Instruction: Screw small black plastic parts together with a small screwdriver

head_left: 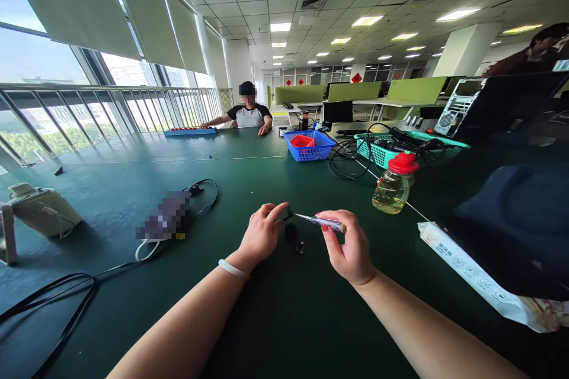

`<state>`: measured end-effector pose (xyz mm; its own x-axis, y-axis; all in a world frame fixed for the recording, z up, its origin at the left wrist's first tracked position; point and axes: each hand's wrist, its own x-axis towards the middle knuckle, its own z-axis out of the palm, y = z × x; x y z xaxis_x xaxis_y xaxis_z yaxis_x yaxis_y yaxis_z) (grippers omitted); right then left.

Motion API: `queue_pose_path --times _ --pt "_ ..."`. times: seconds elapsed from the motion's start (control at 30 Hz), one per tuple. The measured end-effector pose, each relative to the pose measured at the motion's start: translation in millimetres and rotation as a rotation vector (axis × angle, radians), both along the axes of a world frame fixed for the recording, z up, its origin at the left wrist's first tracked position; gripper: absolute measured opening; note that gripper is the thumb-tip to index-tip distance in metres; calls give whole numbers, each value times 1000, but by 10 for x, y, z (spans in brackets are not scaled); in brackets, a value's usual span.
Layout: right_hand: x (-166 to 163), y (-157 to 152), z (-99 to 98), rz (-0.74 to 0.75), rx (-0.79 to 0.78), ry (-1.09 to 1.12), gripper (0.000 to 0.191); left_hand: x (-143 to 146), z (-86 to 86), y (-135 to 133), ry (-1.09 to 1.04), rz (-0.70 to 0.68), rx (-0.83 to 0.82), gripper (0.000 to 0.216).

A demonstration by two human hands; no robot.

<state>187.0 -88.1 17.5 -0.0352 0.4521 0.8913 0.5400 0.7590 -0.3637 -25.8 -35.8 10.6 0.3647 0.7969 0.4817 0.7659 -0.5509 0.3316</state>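
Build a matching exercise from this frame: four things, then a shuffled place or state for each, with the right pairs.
1. Screwdriver
2. Bottle
3. Red container
4. White band

A. Inside the blue basket
B. Around the wrist of the left hand
C. Held in the right hand
D. Topped with a red cap

Pairs: 1-C, 2-D, 3-A, 4-B

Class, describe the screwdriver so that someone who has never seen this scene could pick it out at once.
Start at the large dark green table, then go to its near side. There the right hand holds the screwdriver, its thin metal shaft pointing toward the left hand. Its shiny, purplish handle sets it apart from the small black pieces near its tip.
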Motion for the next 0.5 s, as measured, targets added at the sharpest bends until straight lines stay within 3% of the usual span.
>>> queue_pose_path --times 0.1,0.2,0.4,0.5 --pt "26 26 -12 -34 22 9 23 -6 -9 3 79 191 -31 51" --pt "50 104 -54 -72 -31 4 20 -22 -24 -5 184 272 -114 43" --pt "100 195 -109 -48 -115 83 18 -25 -31 5 270 275 -121 31" --pt "96 179 -109 -33 -112 84 17 -14 -31 31 194 182 -132 38"
